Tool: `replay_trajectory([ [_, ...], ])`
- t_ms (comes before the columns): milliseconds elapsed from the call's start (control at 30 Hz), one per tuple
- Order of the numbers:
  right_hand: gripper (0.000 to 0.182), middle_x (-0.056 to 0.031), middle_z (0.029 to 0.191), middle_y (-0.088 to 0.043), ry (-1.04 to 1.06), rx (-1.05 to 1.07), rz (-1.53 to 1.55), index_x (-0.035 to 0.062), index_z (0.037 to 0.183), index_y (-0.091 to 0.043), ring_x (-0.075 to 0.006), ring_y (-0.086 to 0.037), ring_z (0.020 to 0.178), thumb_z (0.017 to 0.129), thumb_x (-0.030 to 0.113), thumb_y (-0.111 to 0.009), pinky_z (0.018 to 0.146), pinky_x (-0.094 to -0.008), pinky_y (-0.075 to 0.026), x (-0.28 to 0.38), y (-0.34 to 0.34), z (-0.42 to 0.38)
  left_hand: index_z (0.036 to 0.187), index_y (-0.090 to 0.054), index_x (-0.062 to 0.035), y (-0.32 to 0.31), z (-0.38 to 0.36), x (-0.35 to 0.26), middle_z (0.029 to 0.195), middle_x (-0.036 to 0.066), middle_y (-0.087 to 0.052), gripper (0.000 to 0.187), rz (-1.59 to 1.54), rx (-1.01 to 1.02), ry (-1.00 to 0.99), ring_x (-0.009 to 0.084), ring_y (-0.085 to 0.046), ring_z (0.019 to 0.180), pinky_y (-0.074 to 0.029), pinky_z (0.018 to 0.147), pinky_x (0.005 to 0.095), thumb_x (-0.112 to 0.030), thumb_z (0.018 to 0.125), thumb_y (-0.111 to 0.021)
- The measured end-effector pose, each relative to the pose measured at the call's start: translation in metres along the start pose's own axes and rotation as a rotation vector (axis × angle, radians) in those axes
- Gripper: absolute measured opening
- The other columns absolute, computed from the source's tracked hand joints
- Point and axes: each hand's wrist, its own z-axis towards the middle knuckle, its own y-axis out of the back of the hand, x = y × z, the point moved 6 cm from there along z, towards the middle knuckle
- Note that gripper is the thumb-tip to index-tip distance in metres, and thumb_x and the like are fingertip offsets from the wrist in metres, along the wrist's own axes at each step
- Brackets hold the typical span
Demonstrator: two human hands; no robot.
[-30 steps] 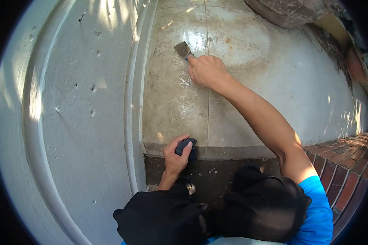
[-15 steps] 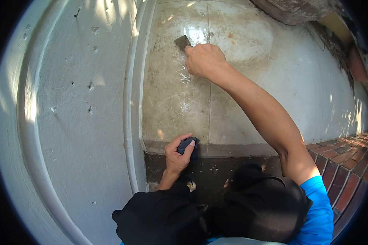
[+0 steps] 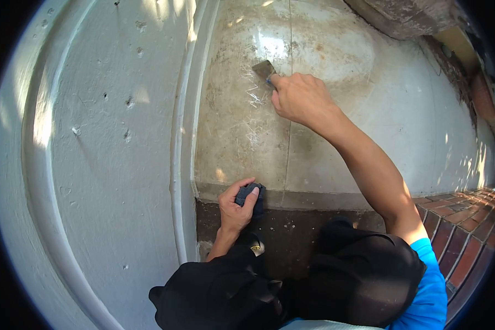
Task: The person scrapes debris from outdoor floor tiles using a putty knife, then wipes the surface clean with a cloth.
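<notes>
Right hand (image 3: 303, 99) closed on the scraper (image 3: 264, 69), left hand (image 3: 234, 209) curled round the cloth (image 3: 243, 194), I judged a low, flat stroke safest.

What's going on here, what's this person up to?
A person is using both hands on different things. The right hand grips a flat-bladed scraper at the pale slab surface, close to some white scratch marks. The left hand holds a bunched dark cloth by the slab's near edge. Whether the blade is touching the slab isn't clear.
</notes>
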Motion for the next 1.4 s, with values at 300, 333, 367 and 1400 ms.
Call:
replay_trajectory([
  [300,0.031,-0.0198,0.099,-0.073,0.074,-0.167,0.028,0.0043,0.107,-0.070,-0.0391,-0.071,0.095,0.088,0.020,-0.052,0.084,-0.0480,-0.057,-0.008,-0.025,0.110,0.111,-0.071,0.0010,0.003,-0.004,0.003,0.088,0.006,-0.071,0.024,-0.051,0.022,0.044,0.0102,-0.064,0.081,-0.051,0.074,0.0251,-0.010,0.089,-0.071],
  [333,0.031,-0.0194,0.099,-0.073,0.078,-0.184,0.038,0.0049,0.109,-0.069,-0.0388,-0.071,0.096,0.088,0.020,-0.052,0.084,-0.0481,-0.057,-0.007,-0.025,0.110,0.111,-0.071,0.0008,0.004,-0.006,0.003,0.088,0.005,-0.071,0.024,-0.054,0.019,0.046,0.0099,-0.063,0.081,-0.050,0.074,0.0250,-0.011,0.089,-0.071],
  [367,0.031,-0.0202,0.096,-0.073,0.098,-0.160,0.038,0.0032,0.109,-0.068,-0.0391,-0.071,0.094,0.088,0.019,-0.052,0.082,-0.0477,-0.057,-0.002,-0.022,0.096,0.111,-0.071,0.0006,0.006,-0.006,0.003,0.088,0.005,-0.071,0.024,-0.057,0.016,0.045,0.0097,-0.063,0.081,-0.050,0.074,0.0248,-0.011,0.090,-0.070],
  [1400,0.029,-0.0191,0.105,-0.072,0.040,-0.043,-0.013,0.0037,0.104,-0.072,-0.0364,-0.070,0.101,0.085,0.015,-0.053,0.086,-0.0456,-0.056,0.015,-0.008,0.115,0.109,-0.071,0.0014,0.000,-0.002,0.012,0.087,0.004,-0.071,0.023,-0.068,0.040,0.125,0.0085,-0.062,0.079,-0.050,0.073,0.0238,-0.010,0.089,-0.071],
])
